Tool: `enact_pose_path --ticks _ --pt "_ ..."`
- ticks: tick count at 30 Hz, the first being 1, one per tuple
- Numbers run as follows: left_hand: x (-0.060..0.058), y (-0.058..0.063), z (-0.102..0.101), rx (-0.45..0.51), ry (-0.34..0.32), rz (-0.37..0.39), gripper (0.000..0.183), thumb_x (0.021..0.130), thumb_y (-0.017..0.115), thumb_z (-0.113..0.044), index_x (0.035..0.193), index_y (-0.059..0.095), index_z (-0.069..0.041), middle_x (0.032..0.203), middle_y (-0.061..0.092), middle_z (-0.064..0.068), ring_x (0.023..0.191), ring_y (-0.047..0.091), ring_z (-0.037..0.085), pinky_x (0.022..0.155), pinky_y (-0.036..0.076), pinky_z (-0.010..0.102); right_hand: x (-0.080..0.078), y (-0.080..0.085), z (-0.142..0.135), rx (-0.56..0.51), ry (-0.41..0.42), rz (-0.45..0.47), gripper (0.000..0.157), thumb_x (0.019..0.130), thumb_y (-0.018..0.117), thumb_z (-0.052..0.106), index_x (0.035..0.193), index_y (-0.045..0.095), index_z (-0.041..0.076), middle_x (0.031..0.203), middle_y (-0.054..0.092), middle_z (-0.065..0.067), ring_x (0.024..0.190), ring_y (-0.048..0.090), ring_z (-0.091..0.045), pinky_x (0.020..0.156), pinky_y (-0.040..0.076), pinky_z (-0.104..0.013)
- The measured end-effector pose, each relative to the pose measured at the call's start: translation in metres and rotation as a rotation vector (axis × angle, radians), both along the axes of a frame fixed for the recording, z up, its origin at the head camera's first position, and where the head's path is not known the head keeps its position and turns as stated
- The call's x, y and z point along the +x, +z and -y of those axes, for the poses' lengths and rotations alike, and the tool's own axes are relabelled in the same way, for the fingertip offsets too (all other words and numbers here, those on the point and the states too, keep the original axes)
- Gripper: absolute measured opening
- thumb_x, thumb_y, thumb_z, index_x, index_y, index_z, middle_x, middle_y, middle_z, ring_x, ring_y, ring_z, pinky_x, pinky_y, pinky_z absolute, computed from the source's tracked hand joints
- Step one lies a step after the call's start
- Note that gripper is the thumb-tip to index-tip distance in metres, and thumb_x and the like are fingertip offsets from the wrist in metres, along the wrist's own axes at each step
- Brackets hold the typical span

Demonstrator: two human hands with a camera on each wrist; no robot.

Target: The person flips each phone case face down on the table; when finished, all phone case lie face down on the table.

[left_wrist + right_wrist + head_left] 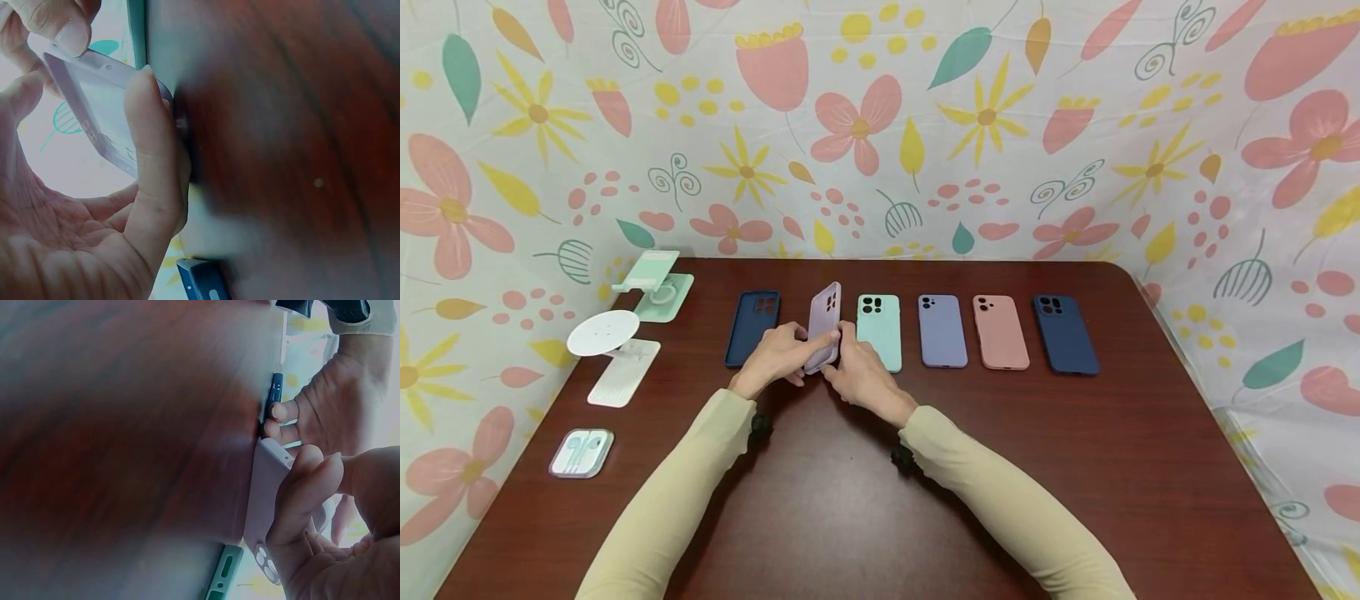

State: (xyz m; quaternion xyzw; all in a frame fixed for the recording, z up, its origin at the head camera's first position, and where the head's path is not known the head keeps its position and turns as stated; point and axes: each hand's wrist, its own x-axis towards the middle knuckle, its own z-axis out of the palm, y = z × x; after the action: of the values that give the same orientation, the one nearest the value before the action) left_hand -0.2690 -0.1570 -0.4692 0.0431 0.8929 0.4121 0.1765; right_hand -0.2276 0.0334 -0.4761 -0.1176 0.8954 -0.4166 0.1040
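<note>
A lilac phone case (826, 310) stands tilted up on one long edge on the table, its hollow side facing left and its camera holes at the far end. My left hand (780, 354) grips the case's near left part, the thumb over its rim in the left wrist view. From the other side my right hand (867, 373) holds it, fingers along the back and near end. To the left lies a navy phone case (747, 325), hollow side up, partly behind my left hand. A mint phone case (880, 329) lies close on the right.
Farther right, a periwinkle case (942, 332), a pink case (1002, 333) and another navy case (1066, 335) complete a row. Along the left edge stand a green phone stand (662, 296) and a white stand (625, 372), with boxed earphones (582, 453) nearer. Patterned cloth hangs behind.
</note>
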Motion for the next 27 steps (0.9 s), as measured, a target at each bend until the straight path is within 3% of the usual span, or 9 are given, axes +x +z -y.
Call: enact_pose_path --ticks 2,3,5,8,12,13,21,27 --pt "-0.003 -0.004 0.000 0.003 -0.009 0.002 0.101 0.089 0.070 -0.082 0.140 0.059 0.006 0.087 0.075 0.018 0.060 0.077 0.025 0.060 0.066 0.038 -0.005 -0.008 0.001 0.028 -0.001 -0.023 0.082 0.105 0.070 0.020 0.169 0.021 0.006 0.070 0.070 -0.005 0.051 0.067 -0.016 0.049 0.054 -0.031" --pt "0.001 0.003 -0.003 -0.002 -0.008 0.011 0.097 0.092 0.069 -0.079 0.141 0.059 0.004 0.089 0.076 0.018 0.061 0.077 0.025 0.062 0.067 0.038 -0.009 -0.016 0.001 0.044 0.000 -0.049 0.083 0.105 0.070 0.021 0.169 0.021 0.007 0.076 0.073 -0.006 0.052 0.066 -0.014 0.050 0.053 -0.030" --pt "0.002 0.004 -0.005 0.011 -0.014 0.022 0.090 0.095 0.068 -0.075 0.140 0.059 0.003 0.089 0.076 0.017 0.061 0.076 0.021 0.062 0.067 0.036 -0.015 -0.025 0.002 0.064 0.002 -0.075 0.084 0.103 0.071 0.020 0.169 0.021 0.008 0.084 0.075 -0.009 0.054 0.065 -0.014 0.050 0.051 -0.029" --pt "0.011 0.016 -0.010 0.053 -0.005 0.062 0.077 0.102 0.066 -0.064 0.142 0.058 0.002 0.095 0.075 0.017 0.066 0.075 0.017 0.065 0.068 0.035 -0.012 -0.026 0.002 0.088 0.007 -0.123 0.084 0.102 0.071 0.017 0.169 0.022 0.007 0.091 0.077 -0.015 0.056 0.062 -0.016 0.050 0.047 -0.030" --pt "0.009 0.015 -0.009 0.142 0.009 0.131 0.078 0.103 0.066 -0.061 0.146 0.055 0.003 0.093 0.072 0.014 0.069 0.074 0.015 0.067 0.069 0.036 -0.011 -0.024 0.003 0.080 0.011 -0.101 0.085 0.103 0.069 0.015 0.171 0.019 0.009 0.075 0.071 -0.008 0.050 0.059 -0.017 0.047 0.045 -0.031" --pt "0.009 0.014 -0.008 0.165 0.012 0.148 0.078 0.103 0.066 -0.061 0.146 0.055 0.003 0.092 0.071 0.013 0.069 0.073 0.015 0.068 0.069 0.036 -0.017 -0.031 0.004 0.066 0.012 -0.083 0.086 0.103 0.069 0.015 0.172 0.018 0.012 0.072 0.068 -0.005 0.049 0.058 -0.016 0.045 0.045 -0.030" --pt "0.008 0.013 0.004 0.326 0.006 0.253 0.070 0.107 0.064 -0.052 0.147 0.052 0.005 0.094 0.065 0.012 0.070 0.074 0.017 0.074 0.070 0.038 -0.020 -0.030 0.009 0.028 0.055 -0.001 0.085 0.104 0.070 0.014 0.171 0.017 0.012 0.072 0.070 -0.002 0.054 0.070 -0.013 0.051 0.057 -0.029" --pt "0.007 0.016 0.009 0.353 0.018 0.290 0.068 0.108 0.065 -0.049 0.147 0.052 0.006 0.096 0.066 0.011 0.074 0.075 0.018 0.076 0.070 0.038 -0.019 -0.019 0.013 -0.012 0.068 0.045 0.083 0.104 0.074 0.018 0.168 0.023 0.005 0.068 0.070 -0.005 0.049 0.068 -0.017 0.050 0.057 -0.032"
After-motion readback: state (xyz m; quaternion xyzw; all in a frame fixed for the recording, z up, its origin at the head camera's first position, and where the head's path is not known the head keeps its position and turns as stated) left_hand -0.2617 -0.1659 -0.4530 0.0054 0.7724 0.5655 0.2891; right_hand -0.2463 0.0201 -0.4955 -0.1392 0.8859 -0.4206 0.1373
